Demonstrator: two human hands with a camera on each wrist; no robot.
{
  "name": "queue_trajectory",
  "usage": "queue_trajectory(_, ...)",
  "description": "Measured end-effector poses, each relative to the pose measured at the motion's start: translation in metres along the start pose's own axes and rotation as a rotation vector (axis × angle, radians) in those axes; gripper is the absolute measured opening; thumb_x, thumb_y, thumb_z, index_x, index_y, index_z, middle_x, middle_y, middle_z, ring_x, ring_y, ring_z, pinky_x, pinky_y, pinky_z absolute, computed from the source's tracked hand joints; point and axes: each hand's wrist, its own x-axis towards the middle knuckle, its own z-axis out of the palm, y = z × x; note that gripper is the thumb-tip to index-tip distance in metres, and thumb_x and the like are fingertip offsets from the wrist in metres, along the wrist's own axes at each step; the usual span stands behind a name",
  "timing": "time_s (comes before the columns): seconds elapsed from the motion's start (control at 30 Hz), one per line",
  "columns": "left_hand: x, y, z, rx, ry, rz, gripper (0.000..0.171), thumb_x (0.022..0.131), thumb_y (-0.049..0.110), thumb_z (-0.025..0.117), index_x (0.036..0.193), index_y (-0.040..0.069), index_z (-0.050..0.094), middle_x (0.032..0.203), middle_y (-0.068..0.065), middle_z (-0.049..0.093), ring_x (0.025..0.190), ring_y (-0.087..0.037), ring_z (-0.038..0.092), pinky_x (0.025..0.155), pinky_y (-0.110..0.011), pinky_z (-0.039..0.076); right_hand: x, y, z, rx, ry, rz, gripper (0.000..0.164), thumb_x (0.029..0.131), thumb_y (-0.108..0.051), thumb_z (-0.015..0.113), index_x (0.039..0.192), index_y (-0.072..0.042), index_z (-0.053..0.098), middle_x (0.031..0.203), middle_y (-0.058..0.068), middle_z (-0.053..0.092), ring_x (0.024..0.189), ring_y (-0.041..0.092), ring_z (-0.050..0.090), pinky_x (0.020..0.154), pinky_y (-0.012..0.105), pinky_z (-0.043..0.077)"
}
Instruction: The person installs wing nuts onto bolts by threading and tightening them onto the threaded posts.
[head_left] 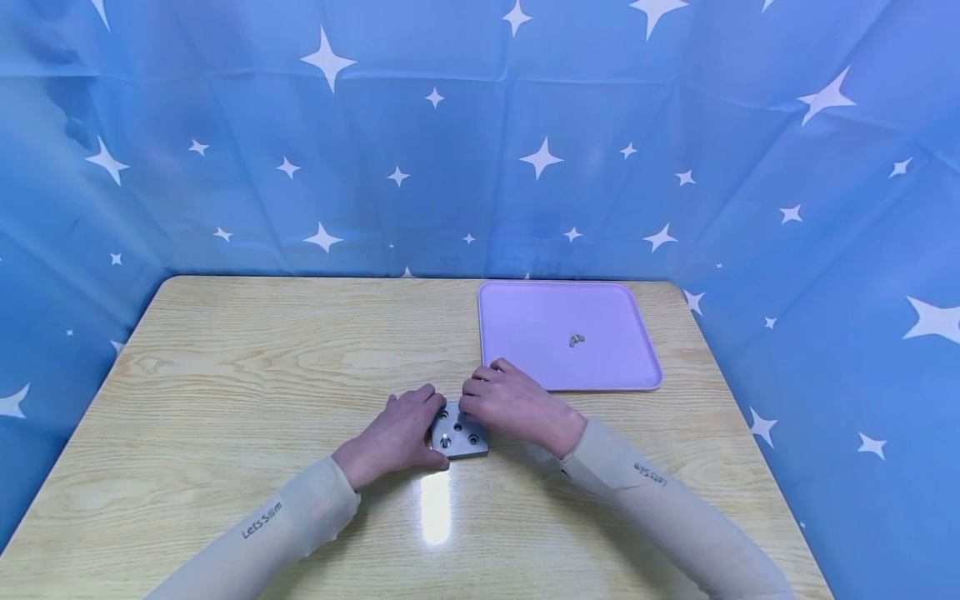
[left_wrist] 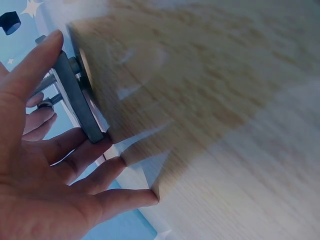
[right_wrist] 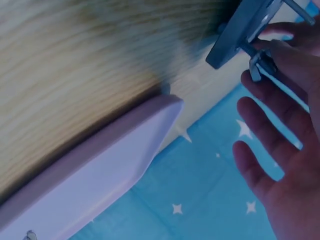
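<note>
A grey metal plate (head_left: 468, 448) with several holes lies near the middle of the wooden table, threaded bolts (left_wrist: 43, 86) standing up from it. My left hand (head_left: 397, 433) grips the plate by its edges, thumb on the near side and fingers on the far left side. Over the plate's far right part, my right hand (head_left: 517, 407) pinches a small wing nut (right_wrist: 256, 66) on one of the bolts between thumb and finger. Its other fingers are spread out to the side. From the head view, that wing nut is hidden behind the right hand.
A shallow purple tray (head_left: 540, 312) lies at the back right of the table (head_left: 300, 333), its near left corner close by my right hand. A few small metal wing nuts (head_left: 576, 340) lie in it. A blue star-patterned curtain (head_left: 420, 192) hangs behind the table and along its sides.
</note>
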Motion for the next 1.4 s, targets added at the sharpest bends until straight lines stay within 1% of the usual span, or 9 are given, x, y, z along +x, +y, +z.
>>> queue_trajectory(0.3,0.001,0.001,0.001,-0.006,-0.011,-0.019,0.066,0.067,0.036,0.097,0.113,0.005,0.060,0.095,0.000,0.047,0.085,-0.021,0.050,0.072,-0.044,0.042,0.005,-0.011,0.008,-0.038,0.038,0.089,0.010,0.097,-0.020,0.071,0.088,-0.016,0.068,0.083,-0.005,0.067,0.071,0.017,0.055,0.070,0.033,0.042)
queue_trajectory(0.53,0.000,0.001,0.001,0.000,-0.006,-0.013,0.065,0.067,0.036,0.097,0.112,0.006,0.060,0.095,0.000,0.047,0.085,-0.021,0.049,0.072,-0.044,0.042,0.006,-0.019,0.014,-0.004,0.135,0.204,0.018,0.094,-0.020,0.071,0.079,-0.013,0.064,0.070,-0.001,0.062,0.060,0.017,0.054,0.058,0.032,0.041)
queue_trajectory(0.8,0.001,0.001,0.001,0.004,-0.003,-0.012,0.066,0.067,0.036,0.097,0.112,0.005,0.060,0.094,0.000,0.047,0.082,-0.020,0.048,0.068,-0.038,0.038,0.006,-0.024,0.018,-0.010,0.160,0.263,0.020,0.091,-0.019,0.073,0.076,-0.013,0.061,0.068,-0.001,0.060,0.058,0.017,0.055,0.056,0.031,0.040)
queue_trajectory(0.97,0.001,0.001,0.002,0.008,0.003,-0.003,0.066,0.067,0.036,0.097,0.112,0.005,0.060,0.094,-0.001,0.047,0.082,-0.020,0.049,0.068,-0.039,0.040,0.005,-0.022,0.015,0.031,0.121,0.286,0.020,0.096,-0.028,0.068,0.083,-0.013,0.066,0.073,-0.001,0.064,0.064,0.018,0.058,0.061,0.034,0.043)
queue_trajectory(1.03,0.000,0.001,0.002,0.012,0.007,0.002,0.066,0.067,0.037,0.097,0.112,0.005,0.060,0.095,-0.001,0.048,0.082,-0.020,0.049,0.069,-0.040,0.041,0.003,-0.017,0.011,0.064,0.093,0.273,0.022,0.098,-0.035,0.068,0.093,-0.013,0.071,0.083,-0.001,0.068,0.073,0.019,0.062,0.068,0.036,0.046)
queue_trajectory(1.1,0.000,0.001,0.001,0.015,0.011,0.007,0.067,0.067,0.037,0.097,0.112,0.005,0.060,0.095,-0.001,0.048,0.083,-0.021,0.050,0.070,-0.042,0.042,0.000,-0.011,0.006,0.107,0.060,0.226,0.026,0.097,-0.038,0.070,0.107,-0.015,0.074,0.097,-0.002,0.071,0.088,0.019,0.066,0.077,0.038,0.049)
queue_trajectory(1.23,-0.001,0.001,0.001,0.009,0.008,0.004,0.067,0.067,0.037,0.097,0.113,0.005,0.060,0.096,0.000,0.048,0.085,-0.022,0.051,0.072,-0.045,0.044,-0.005,0.001,-0.006,0.170,-0.033,0.079,0.032,0.095,-0.030,0.075,0.125,-0.019,0.072,0.127,-0.005,0.069,0.115,0.017,0.062,0.090,0.040,0.049)
queue_trajectory(1.33,0.000,0.001,0.001,0.003,0.003,-0.003,0.068,0.066,0.037,0.097,0.114,0.005,0.061,0.096,0.000,0.049,0.087,-0.023,0.053,0.072,-0.046,0.044,-0.008,0.006,-0.010,0.171,-0.088,0.006,0.033,0.095,-0.023,0.075,0.128,-0.022,0.072,0.135,-0.008,0.066,0.120,0.016,0.061,0.091,0.039,0.048)
queue_trajectory(1.4,0.000,0.001,0.001,0.005,0.003,-0.004,0.068,0.066,0.037,0.097,0.114,0.004,0.061,0.096,-0.001,0.049,0.087,-0.023,0.053,0.072,-0.046,0.044,-0.008,0.007,-0.011,0.162,-0.096,-0.017,0.033,0.095,-0.020,0.076,0.127,-0.023,0.073,0.133,-0.009,0.067,0.119,0.015,0.061,0.090,0.038,0.048)
